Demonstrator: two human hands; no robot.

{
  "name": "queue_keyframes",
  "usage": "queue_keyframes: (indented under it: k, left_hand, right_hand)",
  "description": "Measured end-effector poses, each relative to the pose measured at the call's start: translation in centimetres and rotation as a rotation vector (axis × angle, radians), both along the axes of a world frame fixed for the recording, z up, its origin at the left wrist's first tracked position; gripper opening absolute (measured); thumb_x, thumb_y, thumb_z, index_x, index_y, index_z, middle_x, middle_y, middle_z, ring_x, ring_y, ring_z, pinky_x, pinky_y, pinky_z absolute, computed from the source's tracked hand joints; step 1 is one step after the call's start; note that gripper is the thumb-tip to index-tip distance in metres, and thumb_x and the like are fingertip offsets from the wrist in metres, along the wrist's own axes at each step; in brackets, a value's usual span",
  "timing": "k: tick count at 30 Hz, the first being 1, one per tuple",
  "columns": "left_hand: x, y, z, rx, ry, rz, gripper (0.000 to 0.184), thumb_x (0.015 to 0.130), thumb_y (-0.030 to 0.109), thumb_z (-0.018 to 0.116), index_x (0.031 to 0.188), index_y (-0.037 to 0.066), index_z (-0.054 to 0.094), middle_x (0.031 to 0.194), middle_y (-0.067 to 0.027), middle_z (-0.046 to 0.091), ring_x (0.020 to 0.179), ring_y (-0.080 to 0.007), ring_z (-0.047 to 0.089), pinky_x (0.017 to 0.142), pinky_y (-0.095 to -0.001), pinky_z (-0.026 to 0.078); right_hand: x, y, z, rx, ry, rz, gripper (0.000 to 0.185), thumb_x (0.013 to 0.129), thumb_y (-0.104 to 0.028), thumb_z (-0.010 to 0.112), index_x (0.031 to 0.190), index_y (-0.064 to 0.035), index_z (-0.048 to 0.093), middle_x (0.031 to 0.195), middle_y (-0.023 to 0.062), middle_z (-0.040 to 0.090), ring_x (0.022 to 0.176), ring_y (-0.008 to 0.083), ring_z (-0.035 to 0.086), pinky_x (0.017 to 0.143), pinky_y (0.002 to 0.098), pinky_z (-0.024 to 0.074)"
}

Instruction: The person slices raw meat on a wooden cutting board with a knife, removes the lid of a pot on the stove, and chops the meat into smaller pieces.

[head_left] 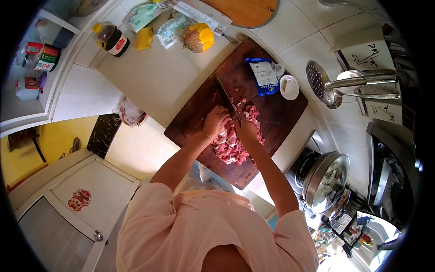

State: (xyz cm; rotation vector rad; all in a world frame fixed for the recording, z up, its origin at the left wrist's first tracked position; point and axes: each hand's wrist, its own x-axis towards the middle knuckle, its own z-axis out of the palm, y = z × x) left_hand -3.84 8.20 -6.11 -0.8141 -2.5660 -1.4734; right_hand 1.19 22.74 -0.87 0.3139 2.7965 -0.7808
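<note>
A kitchen knife lies across the dark wooden cutting board, its blade pointing to the far left. My right hand is closed round the knife's handle. Left of the blade, my left hand has its fingers curled over raw meat, close to the blade. Chopped red meat is heaped below and between my hands, with more pieces to the right of the knife. Small scraps lie near the blade's far part. What sits under my left fingers is partly hidden.
On the board's far right are a blue packet and a small white dish. A cut pumpkin, a yellow sponge and a dark sauce bottle stand on the counter. A lidded pan is at right; ladles hang above.
</note>
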Motion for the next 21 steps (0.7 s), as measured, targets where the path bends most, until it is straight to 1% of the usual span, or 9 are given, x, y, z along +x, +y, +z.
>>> queue_keyframes:
  k: [2, 3, 5, 9, 11, 14, 17, 20, 21]
  left_hand:
    - [0.0, -0.5, 0.3, 0.063, -0.003, -0.021, 0.014, 0.071, 0.011, 0.073, 0.081, 0.004, 0.066, 0.097, -0.0103, 0.063, 0.089, -0.0293, 0.060, 0.076, -0.0378, 0.051]
    - [-0.1, -0.8, 0.4, 0.093, -0.004, -0.026, 0.015, 0.072, 0.011, 0.073, 0.082, 0.004, 0.066, 0.098, -0.0104, 0.063, 0.089, -0.0292, 0.060, 0.077, -0.0376, 0.051]
    - [0.0, -1.5, 0.4, 0.130, 0.007, -0.030, 0.013, 0.072, 0.007, 0.070, 0.083, 0.003, 0.064, 0.097, -0.0112, 0.061, 0.090, -0.0297, 0.058, 0.078, -0.0382, 0.050]
    - [0.1, -1.6, 1.0, 0.072, 0.073, -0.056, 0.013, 0.072, 0.004, 0.068, 0.083, 0.002, 0.063, 0.100, -0.0119, 0.060, 0.092, -0.0308, 0.057, 0.079, -0.0398, 0.049]
    - [0.1, -1.5, 0.8, 0.044, 0.065, -0.037, 0.013, 0.073, 0.005, 0.070, 0.084, 0.003, 0.063, 0.101, -0.0114, 0.061, 0.092, -0.0313, 0.058, 0.079, -0.0396, 0.050]
    - [0.4, -1.3, -0.2, 0.034, 0.034, -0.001, 0.013, 0.073, 0.006, 0.071, 0.083, 0.003, 0.064, 0.101, -0.0112, 0.062, 0.092, -0.0313, 0.059, 0.078, -0.0395, 0.050]
    - [0.3, -1.1, -0.1, 0.014, 0.024, -0.006, 0.012, 0.072, 0.007, 0.071, 0.081, 0.003, 0.064, 0.100, -0.0114, 0.062, 0.091, -0.0311, 0.059, 0.078, -0.0394, 0.050]
    - [0.2, -1.3, 0.3, -0.023, 0.032, -0.022, 0.010, 0.073, 0.007, 0.071, 0.081, 0.003, 0.066, 0.100, -0.0116, 0.063, 0.091, -0.0306, 0.059, 0.078, -0.0390, 0.050]
    - [0.3, -1.3, 0.3, -0.031, 0.032, -0.023, 0.010, 0.073, 0.007, 0.071, 0.081, 0.003, 0.066, 0.100, -0.0116, 0.063, 0.092, -0.0304, 0.060, 0.078, -0.0388, 0.050]
  right_hand:
    - [2.4, 0.7, 2.8, 0.029, -0.113, 0.016, 0.037, 0.092, -0.029, 0.049, 0.111, 0.0016, 0.050, 0.076, 0.0248, 0.062, 0.069, 0.0416, 0.062, 0.059, 0.0514, 0.0490]
    - [3.5, 1.2, 3.5, 0.001, -0.109, 0.008, 0.036, 0.092, -0.029, 0.049, 0.111, 0.0012, 0.050, 0.076, 0.0249, 0.062, 0.070, 0.0415, 0.062, 0.060, 0.0516, 0.0490]
    - [5.2, 1.9, 4.4, -0.056, -0.101, -0.008, 0.034, 0.092, -0.028, 0.049, 0.109, 0.0005, 0.051, 0.075, 0.0250, 0.062, 0.071, 0.0412, 0.062, 0.062, 0.0521, 0.0489]
    - [6.0, 2.3, 3.4, 0.007, -0.064, 0.057, 0.030, 0.091, -0.027, 0.050, 0.104, 0.0003, 0.052, 0.076, 0.0252, 0.061, 0.071, 0.0412, 0.062, 0.062, 0.0519, 0.0489]
    - [6.2, 2.4, 2.6, 0.033, -0.056, 0.088, 0.029, 0.091, -0.027, 0.051, 0.101, 0.0005, 0.053, 0.075, 0.0252, 0.061, 0.070, 0.0415, 0.061, 0.062, 0.0518, 0.0488]
    - [4.9, 1.2, 3.0, -0.041, -0.091, 0.016, 0.026, 0.090, -0.023, 0.053, 0.101, -0.0009, 0.058, 0.075, 0.0244, 0.062, 0.070, 0.0422, 0.061, 0.061, 0.0504, 0.0474]
    - [1.5, 0.1, 0.8, -0.030, 0.059, 0.066, 0.028, 0.090, -0.025, 0.052, 0.101, -0.0001, 0.057, 0.073, 0.0242, 0.061, 0.069, 0.0421, 0.061, 0.061, 0.0510, 0.0470]
    - [-0.7, -0.4, -0.2, 0.002, 0.027, 0.095, 0.030, 0.089, -0.026, 0.052, 0.101, 0.0007, 0.057, 0.071, 0.0241, 0.061, 0.068, 0.0420, 0.061, 0.060, 0.0513, 0.0471]
    - [-0.7, -0.6, 1.5, -0.009, -0.016, 0.069, 0.029, 0.089, -0.027, 0.053, 0.102, -0.0008, 0.057, 0.070, 0.0240, 0.061, 0.068, 0.0421, 0.061, 0.061, 0.0511, 0.0474]
